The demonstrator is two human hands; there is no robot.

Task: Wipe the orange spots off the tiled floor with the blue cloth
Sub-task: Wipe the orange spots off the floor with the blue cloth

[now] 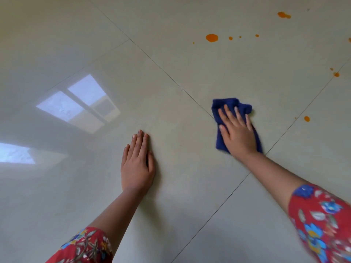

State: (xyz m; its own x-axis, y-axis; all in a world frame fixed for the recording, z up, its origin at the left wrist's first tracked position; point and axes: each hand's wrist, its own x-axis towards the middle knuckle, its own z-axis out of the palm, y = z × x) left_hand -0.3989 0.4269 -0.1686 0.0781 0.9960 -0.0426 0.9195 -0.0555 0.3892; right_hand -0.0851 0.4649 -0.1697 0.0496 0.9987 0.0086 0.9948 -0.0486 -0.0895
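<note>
A dark blue cloth point(230, 106) lies folded on the pale tiled floor point(180, 54), near where two grout lines cross. My right hand point(237, 131) presses flat on top of it, fingers spread. My left hand point(137, 162) rests palm down on the bare tile to the left, holding nothing. Orange spots dot the floor beyond the cloth: a large round one point(212, 37) with small drops to its right, a blotch point(283, 15) at the far right, a small pair point(336, 74) at the right edge, and one drop point(307, 118) right of the cloth.
The glossy tiles reflect a bright window point(79, 103) at the left. Dark grout lines point(171, 74) run diagonally across the floor. My forearms come in from the bottom, in red flowered sleeves point(319, 219).
</note>
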